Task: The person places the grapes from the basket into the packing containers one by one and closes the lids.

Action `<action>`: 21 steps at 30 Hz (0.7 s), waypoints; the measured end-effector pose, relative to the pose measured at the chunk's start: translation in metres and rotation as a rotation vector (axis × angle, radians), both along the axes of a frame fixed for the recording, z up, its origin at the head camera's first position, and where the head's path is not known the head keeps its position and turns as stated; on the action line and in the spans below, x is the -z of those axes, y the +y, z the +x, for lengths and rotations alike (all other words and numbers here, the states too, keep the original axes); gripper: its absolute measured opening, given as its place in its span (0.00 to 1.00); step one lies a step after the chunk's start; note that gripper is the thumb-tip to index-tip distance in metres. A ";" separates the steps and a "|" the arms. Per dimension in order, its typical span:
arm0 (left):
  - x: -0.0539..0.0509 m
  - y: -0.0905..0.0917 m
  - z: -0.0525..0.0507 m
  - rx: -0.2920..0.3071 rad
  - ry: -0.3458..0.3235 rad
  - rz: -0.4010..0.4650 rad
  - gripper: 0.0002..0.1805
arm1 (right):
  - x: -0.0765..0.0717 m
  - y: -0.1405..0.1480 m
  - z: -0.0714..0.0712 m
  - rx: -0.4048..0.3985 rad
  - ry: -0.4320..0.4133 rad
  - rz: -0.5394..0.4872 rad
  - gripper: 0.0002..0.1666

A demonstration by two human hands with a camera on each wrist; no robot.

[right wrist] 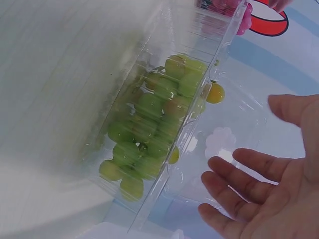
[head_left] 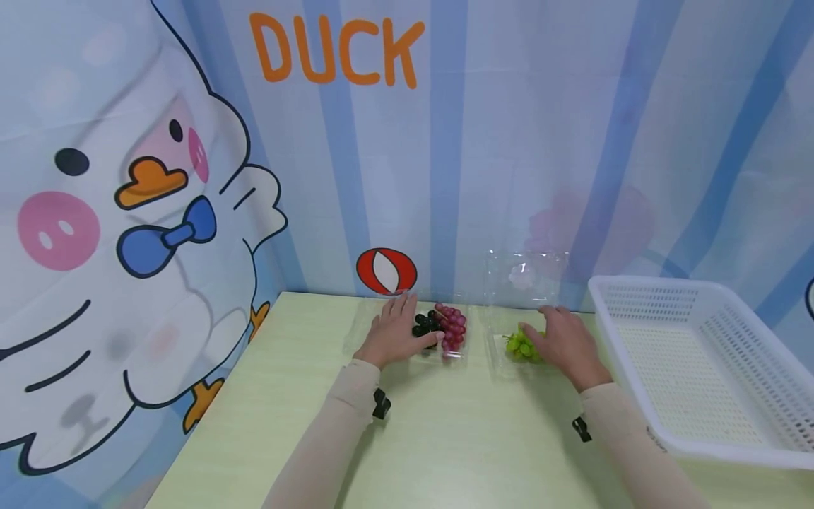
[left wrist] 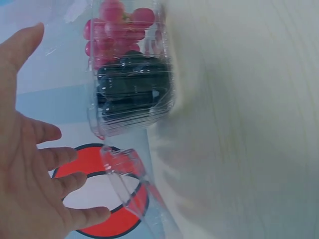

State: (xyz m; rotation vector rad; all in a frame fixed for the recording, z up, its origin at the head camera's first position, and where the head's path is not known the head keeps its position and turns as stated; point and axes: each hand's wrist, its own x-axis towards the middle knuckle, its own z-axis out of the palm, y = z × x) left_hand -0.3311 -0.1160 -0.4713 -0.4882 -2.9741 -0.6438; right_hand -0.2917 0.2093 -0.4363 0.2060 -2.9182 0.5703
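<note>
My left hand [head_left: 396,334] hovers with spread fingers over the left clear plastic box, whose lid [left wrist: 124,174] is folded out to the left. Inside that box [left wrist: 93,117] lie dark grapes [left wrist: 132,87] beside a red bunch [head_left: 452,326]; the hand partly covers the dark ones in the head view. Over the second clear box [right wrist: 174,144], to the right, is my right hand [head_left: 568,348], fingers loosely bent and apart from the fruit in the right wrist view. A green grape bunch [right wrist: 149,109] fills it. Its lid [head_left: 524,276] stands raised at the back.
A white perforated plastic basket [head_left: 689,417] stands at the right of the pale table [head_left: 445,438]. Behind the table hangs a blue-and-white striped cloth [head_left: 509,141] with a printed duck.
</note>
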 end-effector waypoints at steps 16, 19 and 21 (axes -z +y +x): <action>-0.026 0.003 0.019 0.022 0.142 -0.014 0.55 | -0.011 -0.016 -0.003 -0.123 0.116 0.045 0.50; -0.029 0.003 0.024 0.025 0.165 -0.028 0.54 | -0.012 -0.018 -0.005 -0.143 0.115 0.055 0.51; -0.031 0.003 0.026 0.026 0.179 -0.030 0.54 | -0.012 -0.020 -0.006 -0.150 0.111 0.057 0.51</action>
